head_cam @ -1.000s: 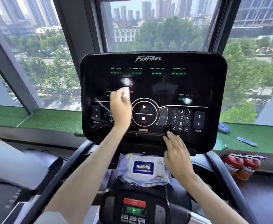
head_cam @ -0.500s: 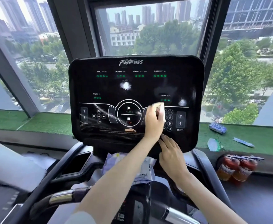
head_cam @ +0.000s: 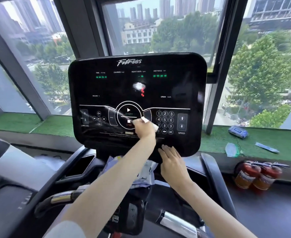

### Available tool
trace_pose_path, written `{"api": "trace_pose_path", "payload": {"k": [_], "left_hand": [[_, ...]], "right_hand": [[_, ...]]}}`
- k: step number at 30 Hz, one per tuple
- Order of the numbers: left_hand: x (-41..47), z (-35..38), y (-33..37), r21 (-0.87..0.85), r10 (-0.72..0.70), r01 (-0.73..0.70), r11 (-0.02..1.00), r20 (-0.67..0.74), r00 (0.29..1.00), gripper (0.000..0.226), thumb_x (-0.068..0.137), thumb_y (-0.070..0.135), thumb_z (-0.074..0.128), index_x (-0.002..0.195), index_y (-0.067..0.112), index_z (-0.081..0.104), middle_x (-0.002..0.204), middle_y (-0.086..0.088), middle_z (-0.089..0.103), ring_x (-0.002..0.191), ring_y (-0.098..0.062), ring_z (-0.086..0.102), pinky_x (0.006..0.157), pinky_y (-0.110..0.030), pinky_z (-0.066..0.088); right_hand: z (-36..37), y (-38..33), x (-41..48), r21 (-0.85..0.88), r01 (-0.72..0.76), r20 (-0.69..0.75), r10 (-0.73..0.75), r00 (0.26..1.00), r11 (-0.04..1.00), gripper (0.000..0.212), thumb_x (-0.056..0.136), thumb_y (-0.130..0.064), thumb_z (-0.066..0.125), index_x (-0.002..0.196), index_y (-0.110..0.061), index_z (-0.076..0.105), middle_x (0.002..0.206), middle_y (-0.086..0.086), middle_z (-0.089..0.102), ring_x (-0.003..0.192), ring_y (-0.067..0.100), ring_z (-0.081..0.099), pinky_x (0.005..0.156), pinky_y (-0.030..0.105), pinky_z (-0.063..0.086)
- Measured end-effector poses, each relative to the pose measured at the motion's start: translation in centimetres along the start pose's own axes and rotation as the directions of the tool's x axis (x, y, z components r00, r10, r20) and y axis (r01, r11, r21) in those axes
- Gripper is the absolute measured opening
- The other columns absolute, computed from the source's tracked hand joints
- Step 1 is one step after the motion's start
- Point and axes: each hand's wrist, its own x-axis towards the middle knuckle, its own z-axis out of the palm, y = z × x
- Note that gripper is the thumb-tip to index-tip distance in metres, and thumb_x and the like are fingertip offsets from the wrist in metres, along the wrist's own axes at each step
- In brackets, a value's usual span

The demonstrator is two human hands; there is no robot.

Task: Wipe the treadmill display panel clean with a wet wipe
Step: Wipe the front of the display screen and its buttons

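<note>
Pressing against the glossy black display panel (head_cam: 175,93), a white wet wipe (head_cam: 149,122) sits just right of the round start/stop ring, beside the number keypad. The curled fingers of the left hand (head_cam: 144,129) grip it. The right hand (head_cam: 173,163) lies flat on the panel's lower rim, fingers straight and holding nothing. Wet streaks cross the lower left buttons. Under the panel, a pack of wipes (head_cam: 147,170) rests on the treadmill between the two forearms. Off to the right, a blue pack (head_cam: 238,132) lies on the green turf ledge (head_cam: 279,140) by the window, with two red fire extinguishers (head_cam: 254,176) below it.
</note>
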Motion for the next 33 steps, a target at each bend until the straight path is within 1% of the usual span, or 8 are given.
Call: {"api": "trace_pose_path", "payload": {"k": [5, 9, 16, 20, 23, 26, 30, 33], "left_hand": [[-1.8, 4.7, 7.0, -0.312, -0.169, 0.192, 0.931, 0.098, 0.981, 0.017, 0.089, 0.003, 0.048, 0.106, 0.004, 0.047, 0.105, -0.018, 0.063, 0.096, -0.032, 0.065, 0.081, -0.041, 0.055], [0.7, 4.5, 14.3, -0.463, 0.064, -0.049, 0.885, 0.017, 0.998, 0.008, 0.094, 0.011, 0.044, 0.087, 0.013, 0.048, 0.077, -0.006, 0.058, 0.093, -0.03, 0.059, 0.089, -0.044, 0.051], [4.8, -1.7, 14.9, -0.287, 0.231, -0.197, 0.938, 0.089, 0.969, 0.01, 0.092, 0.024, 0.041, 0.083, 0.024, 0.045, 0.087, -0.023, 0.068, 0.069, -0.026, 0.064, 0.069, -0.031, 0.057], [5.4, -4.8, 14.6, -0.166, 0.281, -0.252, 0.953, 0.18, 0.943, 0.008, 0.094, 0.023, 0.041, 0.088, 0.019, 0.045, 0.061, -0.012, 0.061, 0.051, -0.022, 0.059, 0.064, -0.031, 0.055], [5.7, -6.2, 14.9, -0.07, 0.417, -0.415, 0.907, 0.286, 0.863, 0.009, 0.093, 0.023, 0.049, 0.091, 0.015, 0.052, 0.069, 0.0, 0.056, 0.059, -0.014, 0.056, 0.061, -0.026, 0.051], [6.9, -7.4, 14.9, 0.056, 0.514, -0.566, 0.823, 0.353, 0.782, 0.012, 0.093, 0.023, 0.052, 0.09, 0.011, 0.054, 0.073, 0.005, 0.053, 0.06, -0.01, 0.052, 0.048, -0.012, 0.042], [9.2, -7.6, 14.5, 0.224, 0.593, -0.689, 0.689, 0.37, 0.715, 0.009, 0.094, 0.019, 0.048, 0.094, 0.012, 0.054, 0.092, -0.005, 0.055, 0.072, -0.021, 0.055, 0.06, -0.031, 0.043], [9.4, -6.2, 13.8, 0.273, 0.6, -0.715, 0.643, 0.401, 0.692, 0.017, 0.092, 0.003, 0.044, 0.104, 0.009, 0.054, 0.107, -0.01, 0.05, 0.083, -0.024, 0.055, 0.066, -0.03, 0.038]], "right_hand": [[-0.8, -0.2, 0.2, 0.001, -0.001, 0.05, 0.001, 0.999, 1.0, 0.057, 0.047, 0.0, 0.071, 0.104, 0.002, 0.067, 0.107, 0.017, 0.068, 0.101, 0.03, 0.064, 0.091, 0.044, 0.049], [-2.1, -0.3, 1.0, -0.005, -0.003, 0.054, 0.004, 0.999, 1.0, 0.053, 0.048, 0.002, 0.068, 0.101, 0.0, 0.068, 0.097, 0.015, 0.07, 0.092, 0.028, 0.067, 0.091, 0.041, 0.049], [-3.3, -2.5, 3.0, -0.086, -0.063, -0.014, 0.062, 0.998, 0.994, 0.056, 0.042, 0.001, 0.076, 0.097, -0.001, 0.07, 0.1, 0.014, 0.07, 0.096, 0.026, 0.067, 0.089, 0.036, 0.048], [-2.9, -5.0, 3.8, -0.132, -0.107, 0.0, 0.108, 0.994, 0.985, 0.057, 0.041, -0.001, 0.078, 0.098, -0.003, 0.07, 0.102, 0.014, 0.07, 0.098, 0.025, 0.066, 0.088, 0.036, 0.049], [-2.8, -6.1, 3.7, -0.176, -0.114, 0.004, 0.116, 0.993, 0.978, 0.058, 0.047, -0.002, 0.076, 0.104, -0.002, 0.068, 0.113, 0.018, 0.065, 0.108, 0.029, 0.062, 0.093, 0.04, 0.046], [-3.2, -7.0, 3.7, -0.245, -0.133, 0.042, 0.147, 0.988, 0.96, 0.064, 0.06, -0.004, 0.069, 0.123, -0.004, 0.058, 0.138, 0.022, 0.045, 0.129, 0.035, 0.042, 0.105, 0.044, 0.033], [-4.1, -8.0, 4.2, -0.306, -0.144, 0.134, 0.192, 0.972, 0.941, 0.081, 0.078, -0.005, 0.046, 0.149, -0.014, 0.009, 0.155, 0.017, -0.013, 0.142, 0.033, -0.013, 0.116, 0.044, -0.003], [-4.9, -8.1, 4.8, -0.306, -0.211, 0.127, 0.259, 0.957, 0.928, 0.085, 0.081, -0.008, 0.045, 0.149, -0.02, -0.002, 0.152, 0.015, -0.025, 0.139, 0.03, -0.025, 0.115, 0.046, -0.008]]}}
